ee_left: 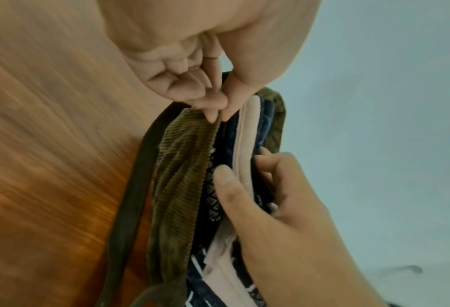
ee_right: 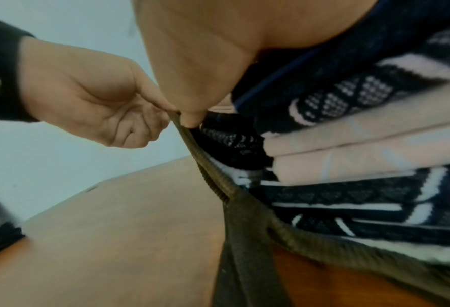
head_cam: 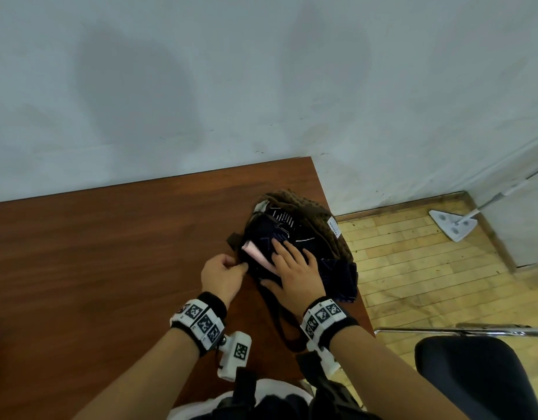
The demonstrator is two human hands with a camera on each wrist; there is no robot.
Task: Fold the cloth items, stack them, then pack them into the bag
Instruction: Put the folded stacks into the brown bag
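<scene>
A brown corduroy bag (head_cam: 319, 219) lies open at the far right corner of the wooden table (head_cam: 110, 253). A stack of folded cloths sits partly in its mouth: dark navy patterned knits (head_cam: 292, 234) with a pink cloth (head_cam: 258, 253) between them. My left hand (head_cam: 240, 266) pinches the bag's near rim (ee_left: 181, 166) between thumb and forefinger. My right hand (head_cam: 292, 262) lies over the stack and holds it, thumb on one side and fingers on the other (ee_left: 244, 164). The right wrist view shows the pink layers (ee_right: 349, 145) and the taut rim (ee_right: 213, 176).
The bag's dark strap (head_cam: 279, 322) trails toward me on the table. The table's right edge runs just beside the bag. Off to the right are a wooden floor, a black chair seat (head_cam: 480, 374) and a white mop head (head_cam: 452, 222). A pale wall stands behind.
</scene>
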